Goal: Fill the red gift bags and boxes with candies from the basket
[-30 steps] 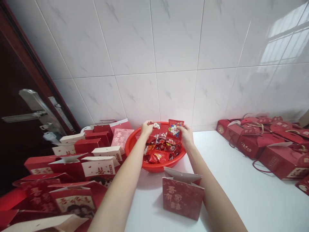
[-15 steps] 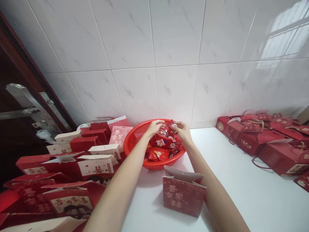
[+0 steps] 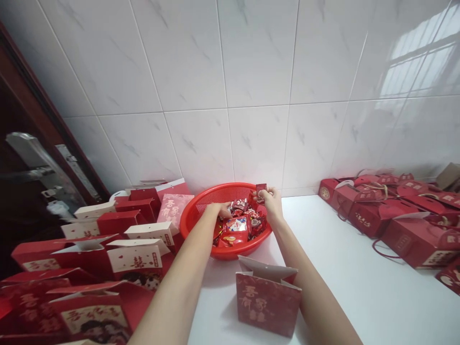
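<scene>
My right hand [image 3: 272,203] pinches a small dark red candy packet [image 3: 261,190] above the right rim of a red plastic basket [image 3: 190,225]. Inside the basket lies a heap of red wrapped sweets [image 3: 235,238], some with printed pictures. My left hand [image 3: 220,210] reaches down into the basket, its fingers apart and touching the sweets; the fingertips are partly hidden. In front of the basket, between my forearms, a dark red paper gift box [image 3: 268,304] stands upright with its top unfolded.
Rows of red and white gift boxes [image 3: 134,256] with raised tops crowd the left side. Closed red boxes with cord handles [image 3: 406,235] stand on the right of the white table [image 3: 323,268]. A tiled wall [image 3: 258,143] rises behind; a dark door [image 3: 21,177] is at left.
My left hand has lowered from above the basket into the sweets. My right hand still holds its packet, now a little more upright. The view has shifted slightly.
</scene>
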`<action>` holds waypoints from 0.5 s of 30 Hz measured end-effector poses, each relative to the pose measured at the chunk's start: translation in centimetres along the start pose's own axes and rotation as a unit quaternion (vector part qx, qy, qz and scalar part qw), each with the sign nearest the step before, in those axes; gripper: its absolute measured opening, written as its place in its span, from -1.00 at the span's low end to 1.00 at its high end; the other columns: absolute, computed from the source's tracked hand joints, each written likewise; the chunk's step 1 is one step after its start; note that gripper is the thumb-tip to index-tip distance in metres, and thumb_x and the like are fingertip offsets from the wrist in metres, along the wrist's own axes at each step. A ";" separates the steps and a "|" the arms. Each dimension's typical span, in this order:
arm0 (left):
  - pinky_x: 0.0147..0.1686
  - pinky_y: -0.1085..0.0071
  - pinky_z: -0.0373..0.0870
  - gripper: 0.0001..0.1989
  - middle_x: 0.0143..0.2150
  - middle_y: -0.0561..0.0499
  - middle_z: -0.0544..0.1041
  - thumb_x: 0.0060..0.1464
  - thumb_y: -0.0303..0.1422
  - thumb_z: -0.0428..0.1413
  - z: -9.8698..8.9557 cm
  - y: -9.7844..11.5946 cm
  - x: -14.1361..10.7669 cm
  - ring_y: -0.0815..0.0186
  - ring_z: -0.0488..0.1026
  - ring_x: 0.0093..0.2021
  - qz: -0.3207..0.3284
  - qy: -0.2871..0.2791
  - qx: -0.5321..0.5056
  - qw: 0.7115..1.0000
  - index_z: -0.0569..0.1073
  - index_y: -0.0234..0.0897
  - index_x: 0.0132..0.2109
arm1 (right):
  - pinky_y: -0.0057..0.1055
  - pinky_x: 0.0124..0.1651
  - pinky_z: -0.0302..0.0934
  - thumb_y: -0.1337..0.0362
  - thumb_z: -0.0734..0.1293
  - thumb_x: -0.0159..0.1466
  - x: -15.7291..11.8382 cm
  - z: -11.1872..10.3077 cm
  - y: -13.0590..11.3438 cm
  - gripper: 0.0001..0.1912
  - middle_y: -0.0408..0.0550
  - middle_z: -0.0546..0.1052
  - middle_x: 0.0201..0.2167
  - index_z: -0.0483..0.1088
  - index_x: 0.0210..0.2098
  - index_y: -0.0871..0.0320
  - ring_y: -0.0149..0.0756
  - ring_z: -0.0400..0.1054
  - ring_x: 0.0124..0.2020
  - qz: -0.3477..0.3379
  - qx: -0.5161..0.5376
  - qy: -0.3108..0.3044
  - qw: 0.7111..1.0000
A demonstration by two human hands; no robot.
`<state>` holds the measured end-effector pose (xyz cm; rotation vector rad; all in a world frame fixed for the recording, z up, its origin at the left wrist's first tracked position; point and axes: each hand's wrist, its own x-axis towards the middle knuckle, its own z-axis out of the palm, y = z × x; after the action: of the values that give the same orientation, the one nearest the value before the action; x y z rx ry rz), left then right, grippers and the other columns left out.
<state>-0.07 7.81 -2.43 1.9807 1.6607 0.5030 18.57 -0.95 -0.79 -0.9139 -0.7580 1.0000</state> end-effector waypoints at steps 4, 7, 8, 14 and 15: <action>-0.26 0.31 0.41 -0.72 -0.50 0.04 0.58 -0.56 -0.41 0.37 0.2 0.5 -0.2 0.06 0.55 -0.29 -0.006 -0.049 -0.011 0.999 0.51 -0.15 -0.53 | -0.49 -0.49 0.28 0.38 0.28 -0.03 0.2 0.0 0.1 -0.81 -0.15 0.56 -0.55 0.18 -0.42 0.09 -0.39 0.39 -0.57 0.002 0.005 0.008 1.000; -0.34 0.38 0.39 -0.81 -0.49 0.04 0.56 -0.33 -0.25 0.33 0.6 1.6 -0.7 0.17 0.52 -0.33 0.023 -0.073 -0.069 0.995 0.54 -0.20 -0.49 | -0.46 -0.48 0.30 0.38 0.27 -0.04 0.2 0.0 0.3 -0.81 -0.16 0.55 -0.56 0.19 -0.42 0.08 -0.36 0.39 -0.56 0.006 0.007 0.009 1.000; -0.36 0.40 0.39 -0.80 -0.47 0.04 0.56 -0.22 -0.20 0.29 0.7 2.1 -0.9 0.21 0.51 -0.34 0.033 -0.079 -0.095 0.992 0.56 -0.21 -0.42 | -0.45 -0.48 0.31 0.38 0.27 -0.04 0.3 0.0 0.4 -0.81 -0.17 0.55 -0.56 0.19 -0.42 0.08 -0.35 0.39 -0.56 0.006 0.007 0.008 1.000; -0.31 0.41 0.44 -0.73 -0.38 0.01 0.60 0.08 -0.22 0.06 1.0 5.0 -1.1 0.30 0.52 -0.35 0.074 -0.061 -0.200 0.975 0.56 -0.25 -0.19 | -0.43 -0.46 0.32 0.37 0.30 -0.05 0.6 -0.2 0.7 -0.79 -0.19 0.53 -0.56 0.20 -0.41 0.08 -0.34 0.40 -0.55 -0.001 0.007 0.007 1.000; -0.30 0.41 0.44 -0.76 -0.38 0.01 0.60 0.06 -0.26 0.06 1.0 5.1 -0.9 0.30 0.52 -0.35 0.072 -0.044 -0.201 0.976 0.56 -0.25 -0.23 | -0.43 -0.45 0.32 0.37 0.30 -0.05 0.6 -0.2 0.7 -0.79 -0.20 0.53 -0.56 0.20 -0.41 0.08 -0.34 0.40 -0.55 -0.003 0.006 0.008 1.000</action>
<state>4.36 6.13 -0.17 1.7959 1.2502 0.7303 18.72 -0.30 -1.45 -0.9072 -0.7394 0.9904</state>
